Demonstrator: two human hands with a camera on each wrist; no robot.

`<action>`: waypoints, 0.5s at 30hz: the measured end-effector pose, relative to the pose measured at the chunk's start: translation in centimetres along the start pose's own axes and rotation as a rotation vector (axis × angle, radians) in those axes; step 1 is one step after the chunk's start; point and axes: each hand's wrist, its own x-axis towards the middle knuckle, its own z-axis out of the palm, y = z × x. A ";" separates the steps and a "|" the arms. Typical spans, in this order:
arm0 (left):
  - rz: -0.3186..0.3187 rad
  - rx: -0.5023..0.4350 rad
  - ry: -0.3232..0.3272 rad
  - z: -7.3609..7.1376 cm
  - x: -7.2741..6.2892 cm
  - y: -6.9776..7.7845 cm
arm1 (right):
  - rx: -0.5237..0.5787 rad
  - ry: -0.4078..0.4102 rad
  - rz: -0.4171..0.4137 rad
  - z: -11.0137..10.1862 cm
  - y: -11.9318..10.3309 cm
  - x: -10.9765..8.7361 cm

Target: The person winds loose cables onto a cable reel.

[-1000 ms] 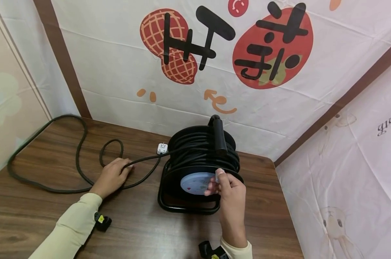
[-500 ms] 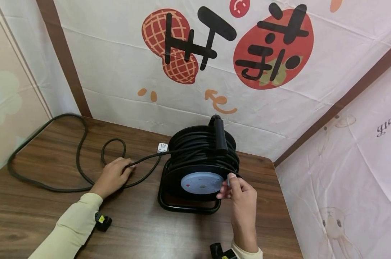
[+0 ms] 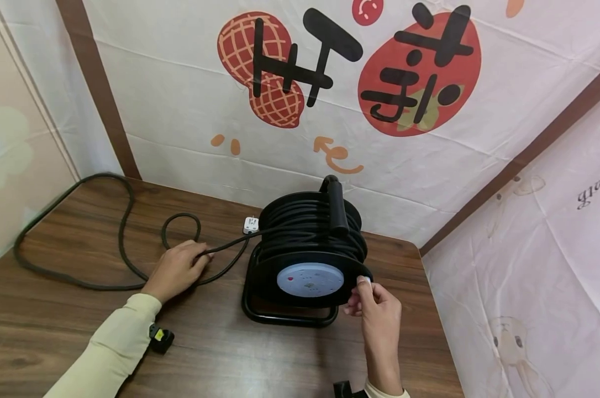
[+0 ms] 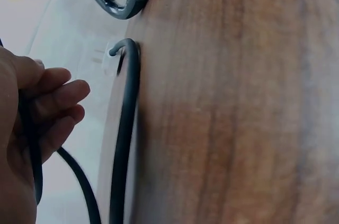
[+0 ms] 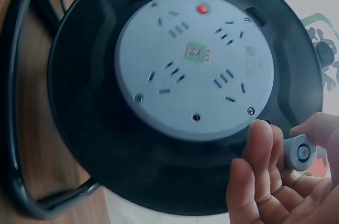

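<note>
Reel [image 3: 347, 260] is on the counter [image 3: 230, 359], right of its middle, standing upright on its black tube frame [image 3: 290, 320], back near the printed cloth [image 3: 180, 110]. Black cable [image 4: 124, 128] wound thick on the drum, panel [image 3: 310, 279] facing the person.

Both hands busy. Right hand [image 3: 379, 309]: fingers bent in, thumb and fingers gripping the small pale knob [image 5: 300, 152] near the right edge of the reel's front disc. Left hand [image 3: 177, 268]: fingers curled, loosely closed round the cable left of the reel; from there a length runs over to the drum.

Rest of the loose cable lies on the counter: big loop off to the far left, small loop just behind the left hand, and a stretch curving up to the white plug [image 3: 251, 225]. Plug is just left of the drum, pins toward the cloth.

Panel is pale blue-grey: four sets of socket slots, red button [image 5: 202, 9], green-edged sticker [image 5: 197, 52] in the middle. Black handle [image 3: 337, 210] sits above the drum. Pale sleeves [image 3: 113, 337], black camera [image 3: 162, 339] at the left wrist.
</note>
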 end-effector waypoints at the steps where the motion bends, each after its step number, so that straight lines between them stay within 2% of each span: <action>1: 0.003 0.004 0.001 0.0 0.1 0.1 | -0.013 0.003 0.002 -0.1 0.1 0.0; 10: 0.021 0.039 0.000 -0.3 0.5 0.4 | -0.089 0.006 0.018 -0.5 0.8 0.3; 15: 0.037 0.080 0.035 -0.2 0.6 0.4 | -0.138 0.021 0.010 -0.5 1.1 0.3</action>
